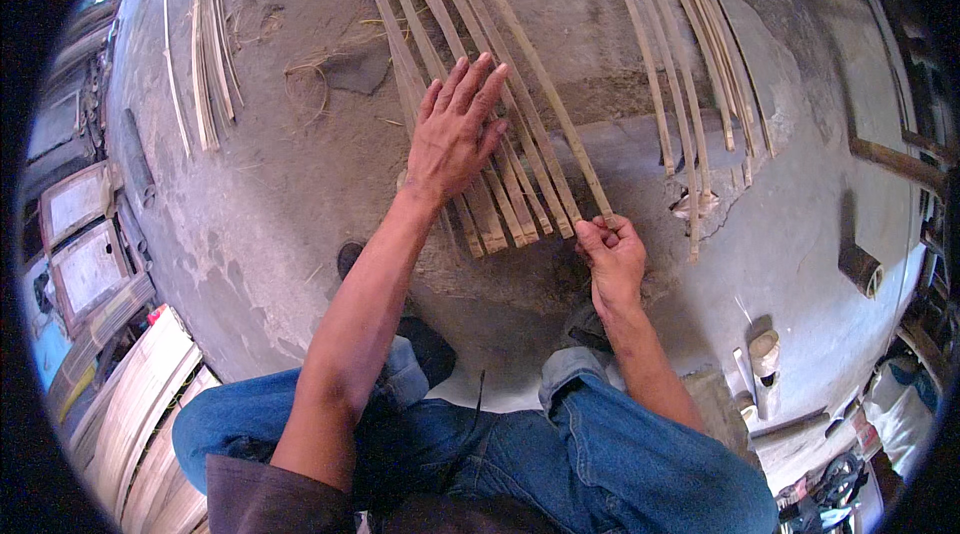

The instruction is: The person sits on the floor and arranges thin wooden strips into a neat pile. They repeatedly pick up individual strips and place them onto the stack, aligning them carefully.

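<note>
Several flat bamboo strips (520, 199) lie side by side on the concrete floor (280, 184) in front of my knees, fanning away from me. My left hand (455, 129) lies flat on top of them, fingers spread, pressing them down. My right hand (612, 256) pinches the near end of the rightmost strip (545, 94) of that group, fingers closed around it. I am crouched, with blue jeans showing at the bottom.
Another bundle of strips (690, 64) lies to the right, a thinner bundle (210, 44) at far left. Framed panels (85, 234) and stacked bamboo slats (140, 414) sit at left. Short bamboo tube pieces (765, 354) and a log (860, 269) lie at right.
</note>
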`<control>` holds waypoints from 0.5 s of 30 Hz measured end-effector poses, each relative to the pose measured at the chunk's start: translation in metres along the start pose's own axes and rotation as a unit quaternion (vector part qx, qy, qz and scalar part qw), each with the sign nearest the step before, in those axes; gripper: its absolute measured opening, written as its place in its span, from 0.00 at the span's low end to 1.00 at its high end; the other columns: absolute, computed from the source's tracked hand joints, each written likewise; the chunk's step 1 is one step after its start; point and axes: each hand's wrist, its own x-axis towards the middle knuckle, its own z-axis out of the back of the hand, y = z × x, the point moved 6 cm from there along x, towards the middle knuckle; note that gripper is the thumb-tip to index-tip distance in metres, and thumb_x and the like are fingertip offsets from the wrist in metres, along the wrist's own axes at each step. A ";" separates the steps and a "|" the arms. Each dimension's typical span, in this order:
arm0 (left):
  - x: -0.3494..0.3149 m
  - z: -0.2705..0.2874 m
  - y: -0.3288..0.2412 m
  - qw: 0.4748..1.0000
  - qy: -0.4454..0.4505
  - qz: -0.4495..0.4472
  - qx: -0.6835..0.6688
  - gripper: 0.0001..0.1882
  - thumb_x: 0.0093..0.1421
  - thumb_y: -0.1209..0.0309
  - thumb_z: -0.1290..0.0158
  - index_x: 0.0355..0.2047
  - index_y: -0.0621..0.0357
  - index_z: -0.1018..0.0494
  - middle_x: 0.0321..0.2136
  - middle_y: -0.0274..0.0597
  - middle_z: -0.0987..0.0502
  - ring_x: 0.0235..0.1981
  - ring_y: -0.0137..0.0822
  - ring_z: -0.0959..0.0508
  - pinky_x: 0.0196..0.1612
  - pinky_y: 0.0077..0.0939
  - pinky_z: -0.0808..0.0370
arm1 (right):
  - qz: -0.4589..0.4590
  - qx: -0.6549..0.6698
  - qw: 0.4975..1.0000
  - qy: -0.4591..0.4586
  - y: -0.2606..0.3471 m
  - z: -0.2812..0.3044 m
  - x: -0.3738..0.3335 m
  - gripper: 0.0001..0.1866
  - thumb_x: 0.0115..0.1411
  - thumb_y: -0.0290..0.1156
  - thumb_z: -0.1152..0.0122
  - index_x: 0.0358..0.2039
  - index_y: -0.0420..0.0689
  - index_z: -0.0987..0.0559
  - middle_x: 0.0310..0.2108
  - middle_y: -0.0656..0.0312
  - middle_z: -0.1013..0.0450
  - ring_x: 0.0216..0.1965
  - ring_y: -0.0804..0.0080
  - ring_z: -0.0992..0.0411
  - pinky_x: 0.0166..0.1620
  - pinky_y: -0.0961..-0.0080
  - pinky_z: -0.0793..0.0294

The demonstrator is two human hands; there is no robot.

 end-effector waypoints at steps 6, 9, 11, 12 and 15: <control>0.000 0.001 -0.002 1.000 0.000 -0.011 0.006 0.30 0.62 0.61 0.52 0.64 0.38 0.45 0.66 0.36 0.48 0.67 0.42 0.49 0.67 0.44 0.51 | 0.002 0.023 1.000 0.015 0.000 -0.003 0.001 0.12 0.56 0.28 0.35 0.38 0.45 0.28 0.31 0.68 0.28 0.31 0.81 0.29 0.36 0.81 0.27; -0.001 -0.001 0.002 1.000 0.000 -0.007 0.018 0.29 0.63 0.58 0.53 0.64 0.36 0.44 0.66 0.35 0.48 0.67 0.41 0.49 0.67 0.44 0.51 | 0.001 -0.002 1.000 0.014 0.007 -0.003 -0.001 0.10 0.59 0.31 0.38 0.39 0.45 0.27 0.32 0.67 0.27 0.32 0.81 0.29 0.36 0.81 0.28; 0.004 -0.004 -0.001 1.000 -0.001 -0.012 0.024 0.28 0.63 0.59 0.53 0.64 0.36 0.44 0.66 0.35 0.48 0.67 0.41 0.49 0.67 0.43 0.51 | 0.027 -0.112 0.992 0.048 0.006 0.005 0.005 0.10 0.60 0.34 0.39 0.39 0.45 0.25 0.32 0.68 0.27 0.32 0.81 0.30 0.36 0.81 0.28; 0.004 -0.003 -0.002 1.000 0.000 -0.011 0.018 0.29 0.62 0.60 0.53 0.64 0.37 0.43 0.66 0.36 0.47 0.67 0.41 0.48 0.66 0.44 0.51 | 0.024 -0.079 0.996 0.014 0.004 0.014 0.007 0.09 0.61 0.35 0.40 0.38 0.45 0.25 0.31 0.68 0.27 0.32 0.81 0.30 0.36 0.81 0.29; -0.002 0.002 0.003 1.000 -0.002 -0.004 0.010 0.29 0.61 0.62 0.52 0.64 0.39 0.42 0.66 0.37 0.47 0.67 0.43 0.48 0.66 0.44 0.51 | -0.004 0.054 0.996 -0.076 0.037 0.004 0.012 0.11 0.61 0.39 0.40 0.37 0.46 0.24 0.29 0.70 0.28 0.31 0.80 0.30 0.34 0.81 0.30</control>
